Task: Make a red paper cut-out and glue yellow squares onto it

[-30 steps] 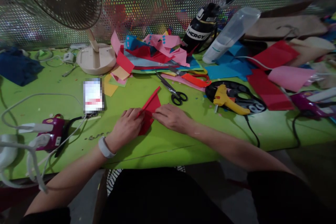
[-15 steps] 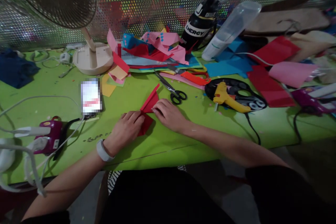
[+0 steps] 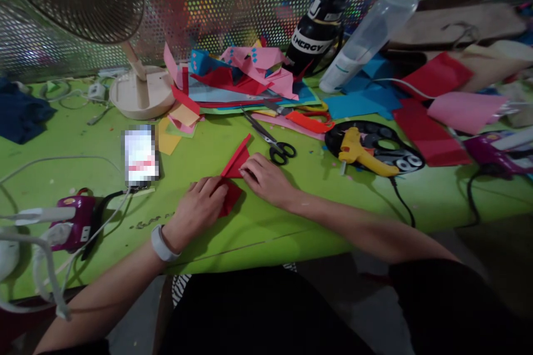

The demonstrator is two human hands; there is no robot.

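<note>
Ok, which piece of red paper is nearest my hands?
The folded red paper piece, partly under your bare left hand, with your bare right hand at its right side. The other red paper pieces lie farther off, with neither hand on them.

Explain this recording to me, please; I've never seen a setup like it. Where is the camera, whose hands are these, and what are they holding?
There is no machine here: these are one person's bare hands. The camera is worn on that person's head, looking forward and down, so everything comes from a single viewpoint.

The left hand lies over a folded piece of red paper on the green table. The right hand has its fingertips at the paper's right edge; whether they pinch it is hard to tell.

Beyond the paper lie black-handled scissors. To the right, a yellow glue gun rests on a black tray. Farther back stand a fan and a black bottle.
</note>
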